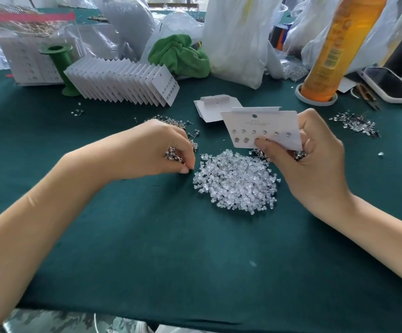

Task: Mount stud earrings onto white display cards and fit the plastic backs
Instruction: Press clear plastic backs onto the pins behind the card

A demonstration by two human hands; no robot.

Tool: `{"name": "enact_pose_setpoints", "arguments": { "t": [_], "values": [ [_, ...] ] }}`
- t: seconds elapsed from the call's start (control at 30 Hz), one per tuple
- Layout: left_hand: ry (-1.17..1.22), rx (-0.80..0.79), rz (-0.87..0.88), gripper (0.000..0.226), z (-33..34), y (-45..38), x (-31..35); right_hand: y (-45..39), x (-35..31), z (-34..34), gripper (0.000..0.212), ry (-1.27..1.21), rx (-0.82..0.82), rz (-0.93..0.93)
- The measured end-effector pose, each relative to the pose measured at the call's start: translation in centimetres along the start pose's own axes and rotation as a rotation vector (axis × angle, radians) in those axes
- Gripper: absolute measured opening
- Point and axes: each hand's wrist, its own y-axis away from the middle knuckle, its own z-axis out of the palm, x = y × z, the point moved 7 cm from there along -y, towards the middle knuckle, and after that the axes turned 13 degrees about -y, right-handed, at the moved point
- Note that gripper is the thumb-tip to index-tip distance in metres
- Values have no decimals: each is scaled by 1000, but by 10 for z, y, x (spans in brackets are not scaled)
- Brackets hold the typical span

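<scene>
My right hand (pixel 315 159) holds a white display card (pixel 262 129) upright above the table, thumb on its lower front edge. Several stud earrings sit in the card's two rows. My left hand (pixel 161 150) rests on a pile of loose stud earrings (pixel 171 155), fingers curled and fingertips pinching at the pile's near edge. A heap of clear plastic backs (pixel 238 181) lies on the green table cloth (pixel 147 236) between my hands. A blank folded card (pixel 213 109) lies behind the held card.
A fanned row of filled cards (pixel 123 85) stands at the back left beside a green spool (pixel 61 66). Plastic bags, a green cloth (pixel 180 56), an orange bottle (pixel 334 51) and a phone (pixel 387 85) crowd the back. More studs (pixel 356 123) lie at the right.
</scene>
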Motion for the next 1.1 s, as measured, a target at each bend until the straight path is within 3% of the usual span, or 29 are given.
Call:
{"name": "enact_pose_setpoints", "arguments": {
  "t": [0.27,0.4,0.6,0.77,0.87,1.1],
  "values": [
    [-53,-2,-7,10,-1,0,1,1,-2,3,24,13,-26,-36],
    [11,129,-78,9,-10,1,-1,1,-10,4,21,52,-54,-126],
    [184,245,-198,12,-17,0,-10,5,-21,13,27,155,-176,-330],
    [337,274,-234,9,-17,-1,-10,12,-34,21,3,220,-327,-536],
    [477,284,-238,9,-16,-1,-5,13,-37,25,18,309,-343,-597],
    [804,200,-206,14,-9,-2,15,23,-47,34,17,317,-443,-754]
  ]
}}
